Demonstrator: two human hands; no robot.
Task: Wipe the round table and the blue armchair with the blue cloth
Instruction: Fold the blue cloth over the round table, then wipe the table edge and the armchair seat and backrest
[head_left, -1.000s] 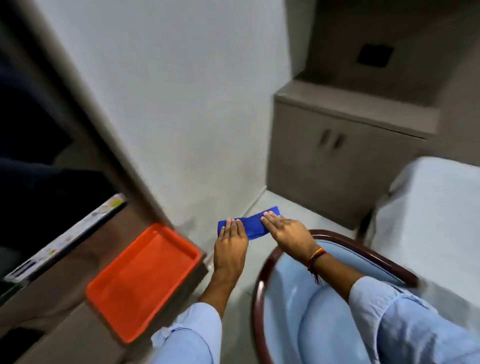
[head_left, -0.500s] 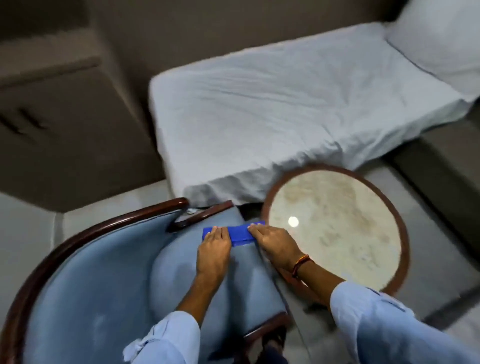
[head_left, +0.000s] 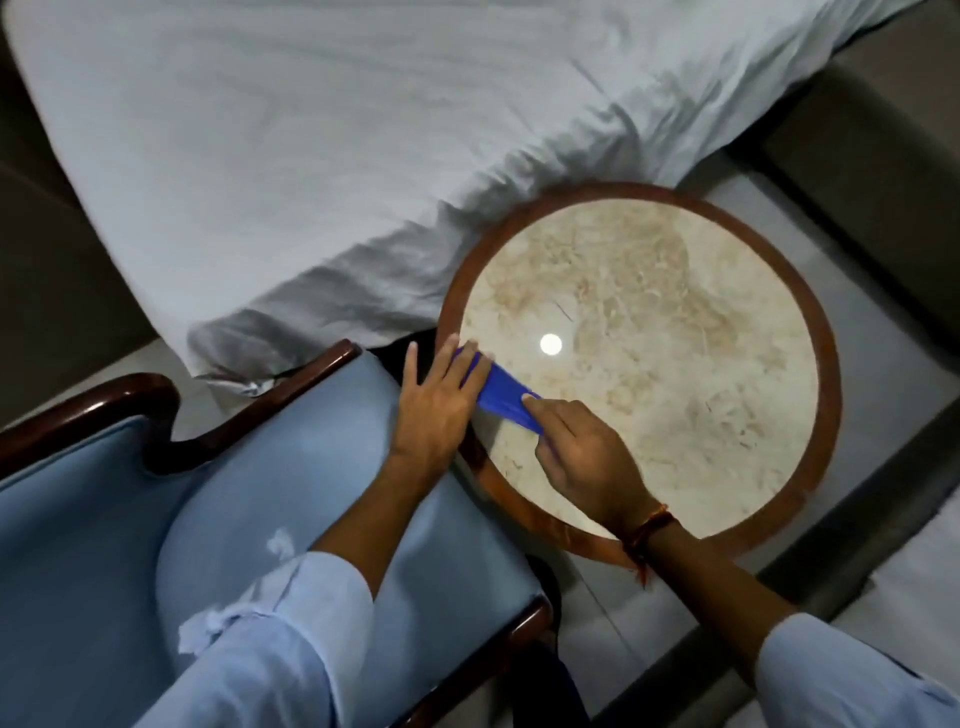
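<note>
The blue cloth (head_left: 500, 397) is stretched between both hands over the left edge of the round table (head_left: 675, 332), a marble top in a brown wooden rim. My left hand (head_left: 441, 400) holds the cloth's far end with fingers spread. My right hand (head_left: 587, 457) pinches the near end above the marble. The blue armchair (head_left: 156, 509), with a dark wooden frame, fills the lower left, right beside the table. Most of the cloth is hidden under my fingers.
A bed with a rumpled white sheet (head_left: 311, 156) spans the top and touches the table's far rim. A dark bench or ledge (head_left: 872, 171) stands at the right. Pale floor tiles (head_left: 909, 545) show at the lower right.
My view has swung from the wall and orange tray over the armchair to the table. Both hands have carried the cloth right, from above the armchair seat onto the table's left edge.
</note>
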